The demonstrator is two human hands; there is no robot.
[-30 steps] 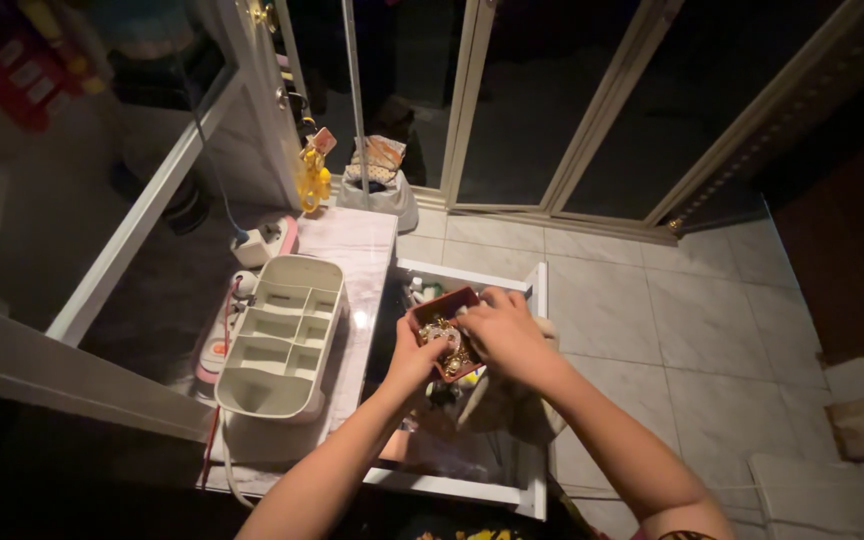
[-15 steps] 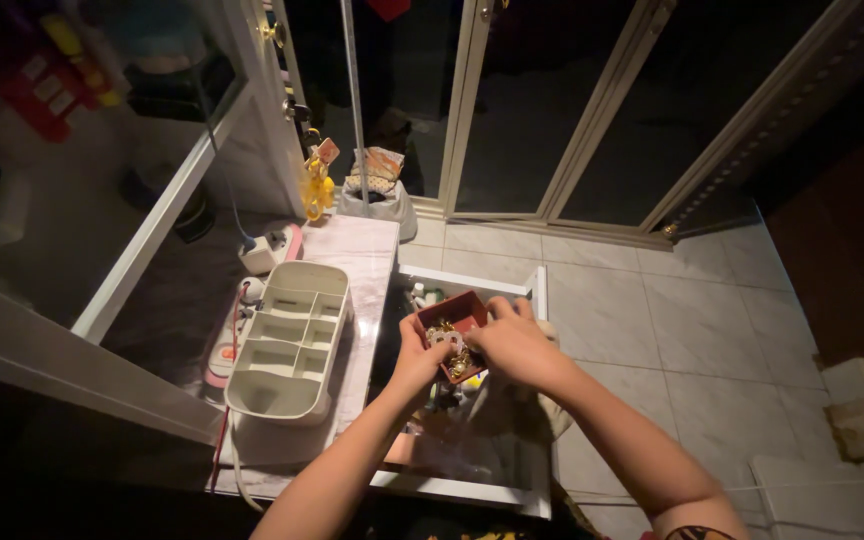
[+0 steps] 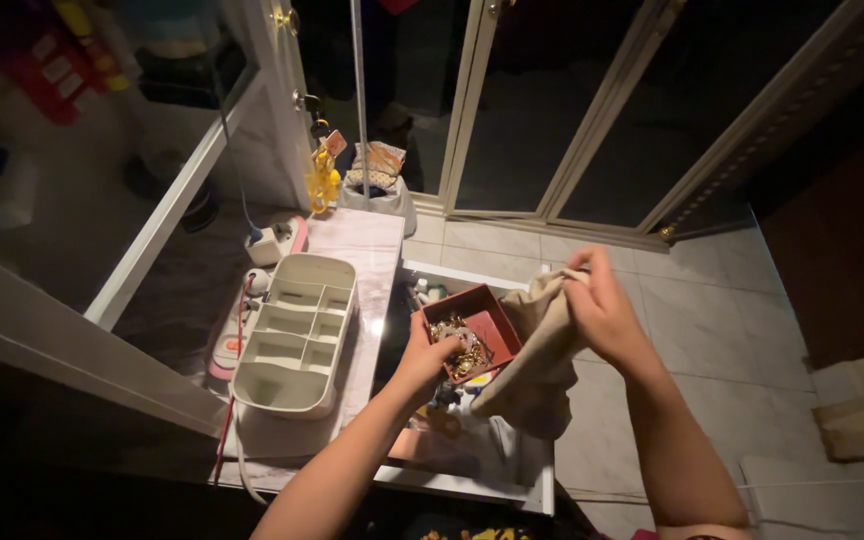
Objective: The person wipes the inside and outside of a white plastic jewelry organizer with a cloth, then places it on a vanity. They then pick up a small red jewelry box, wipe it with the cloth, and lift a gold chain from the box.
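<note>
My left hand (image 3: 425, 358) holds a small red box (image 3: 490, 321) by its near left edge, above an open white drawer (image 3: 472, 466). The box has gold-coloured jewellery (image 3: 461, 346) heaped in its near half. To the right of the box, my right hand (image 3: 601, 308) grips the top of a beige cloth (image 3: 537, 360), which hangs down over the drawer. Small items lie in the drawer under the box, mostly hidden.
A cream divided organiser tray (image 3: 294, 335) sits on the marble countertop (image 3: 367, 250) left of the drawer. A white power strip (image 3: 274, 241) and cables lie behind it. Tiled floor (image 3: 712, 330) stretches right; glass door frames (image 3: 472, 110) stand at the back beside a bag (image 3: 377, 175).
My right hand has lifted off the red box and moved right and up, pulling the beige cloth with it. The box's inside now shows more fully.
</note>
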